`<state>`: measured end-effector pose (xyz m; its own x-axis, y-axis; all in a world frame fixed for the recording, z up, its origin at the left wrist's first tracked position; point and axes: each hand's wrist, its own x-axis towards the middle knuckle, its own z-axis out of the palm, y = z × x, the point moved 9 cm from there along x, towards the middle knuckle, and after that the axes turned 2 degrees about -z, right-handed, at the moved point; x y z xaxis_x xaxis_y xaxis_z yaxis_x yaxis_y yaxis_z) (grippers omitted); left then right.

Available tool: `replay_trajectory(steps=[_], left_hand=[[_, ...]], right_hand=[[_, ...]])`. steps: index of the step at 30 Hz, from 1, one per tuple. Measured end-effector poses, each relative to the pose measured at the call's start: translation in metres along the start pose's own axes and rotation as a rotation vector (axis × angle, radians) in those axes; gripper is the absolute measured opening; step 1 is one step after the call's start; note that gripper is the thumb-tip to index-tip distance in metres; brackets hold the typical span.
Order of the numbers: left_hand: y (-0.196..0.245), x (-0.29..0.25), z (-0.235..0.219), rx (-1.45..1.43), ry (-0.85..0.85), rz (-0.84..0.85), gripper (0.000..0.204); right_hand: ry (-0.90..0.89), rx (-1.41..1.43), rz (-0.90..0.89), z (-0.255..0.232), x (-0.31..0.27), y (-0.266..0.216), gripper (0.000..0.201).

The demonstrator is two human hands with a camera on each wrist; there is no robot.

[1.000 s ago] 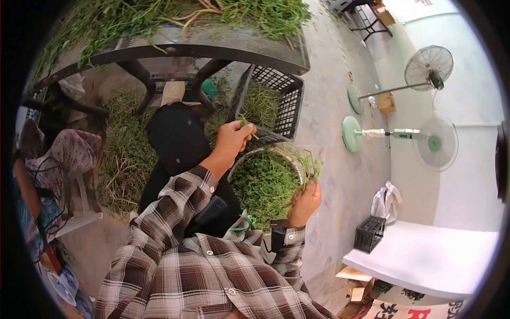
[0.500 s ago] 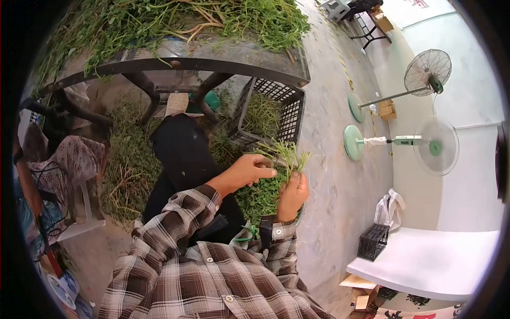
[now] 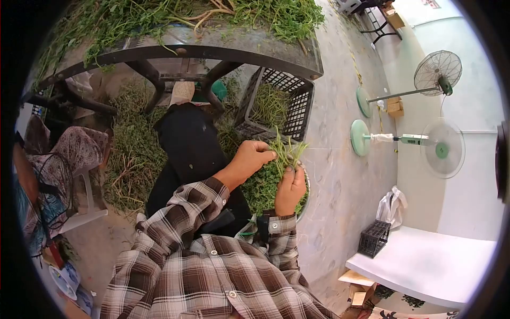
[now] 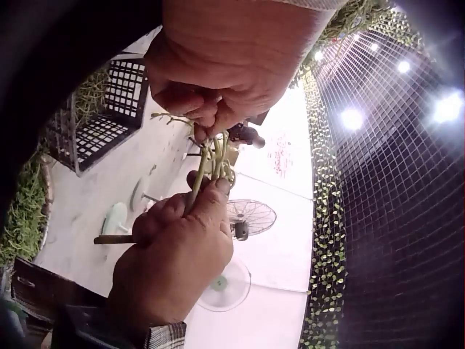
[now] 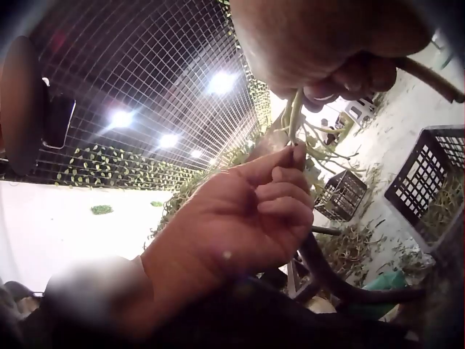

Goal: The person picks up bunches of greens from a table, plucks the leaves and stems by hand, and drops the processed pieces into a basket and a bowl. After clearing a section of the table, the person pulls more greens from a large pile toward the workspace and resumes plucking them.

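My right hand [image 3: 291, 192] grips a small bunch of green stems [image 3: 287, 151], held upright above a round container of leafy greens [image 3: 268, 186]. Close on its left, my left hand [image 3: 247, 164] has its thumb and forefinger at the stems. In the left wrist view, the left hand's fingertips pinch the tops of the stems [image 4: 218, 156], while the right hand [image 4: 174, 251] holds them lower down, a darker stem end poking out past its fingers. The right wrist view shows the left hand [image 5: 240, 211] pinching a stem [image 5: 294, 120] just below the right hand [image 5: 327, 40].
A black crate [image 3: 302, 109] with stems inside stands beyond the hands. Across the top runs a table [image 3: 241, 41] heaped with greens [image 3: 133, 26]. Loose stems [image 3: 130, 165] cover the floor at left. Two fans [image 3: 438, 72] and a white table [image 3: 425, 258] are at right.
My left hand has come from beside the crate, where it held a stem piece, to the bunch, and now pinches it. The right hand has shifted slightly left with the bunch.
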<state>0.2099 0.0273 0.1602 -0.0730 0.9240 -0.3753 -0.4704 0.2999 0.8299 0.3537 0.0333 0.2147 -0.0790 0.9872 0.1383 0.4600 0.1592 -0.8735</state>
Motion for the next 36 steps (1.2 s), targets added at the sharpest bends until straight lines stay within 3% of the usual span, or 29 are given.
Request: replay_trajectory(steps=[4,7,11,15,17,18,20,28,36], left_hand=[[0.001,0.008,-0.01,0.031,0.093,0.147,0.016],[0.015,0.008,-0.039,-0.059,0.339,0.174,0.025],[0.008,0.003,-0.025,-0.133,0.184,-0.018,0.036],[0.012,-0.004,-0.019,-0.02,0.157,0.047,0.038],[0.0,-0.005,-0.002,0.057,-0.022,-0.079,0.038],[-0.001,-0.007,0.0,0.051,-0.015,-0.075,0.038],[-0.004,-0.011,0.018,-0.033,-0.162,-0.086,0.035],[0.0,-0.005,0.008,-0.106,-0.05,-0.074,0.024],[-0.018,0.004,0.002,-0.135,-0.042,-0.105,0.015]], right_hand=[[0.016,0.005,-0.081,-0.003,-0.002,-0.003,0.018],[0.081,-0.038,-0.069,-0.021,-0.008,-0.006,0.02],[0.107,-0.032,-0.013,-0.037,-0.009,0.003,0.019],[0.099,0.005,-0.013,-0.03,-0.008,0.004,0.018],[0.081,-0.003,-0.038,-0.025,-0.005,-0.002,0.018],[0.056,-0.019,-0.059,-0.022,-0.004,-0.006,0.019],[0.032,-0.028,-0.079,-0.017,-0.002,-0.011,0.018],[-0.024,-0.192,-0.183,-0.001,-0.003,-0.026,0.017],[-0.046,-0.201,-0.123,0.002,-0.005,-0.016,0.018]])
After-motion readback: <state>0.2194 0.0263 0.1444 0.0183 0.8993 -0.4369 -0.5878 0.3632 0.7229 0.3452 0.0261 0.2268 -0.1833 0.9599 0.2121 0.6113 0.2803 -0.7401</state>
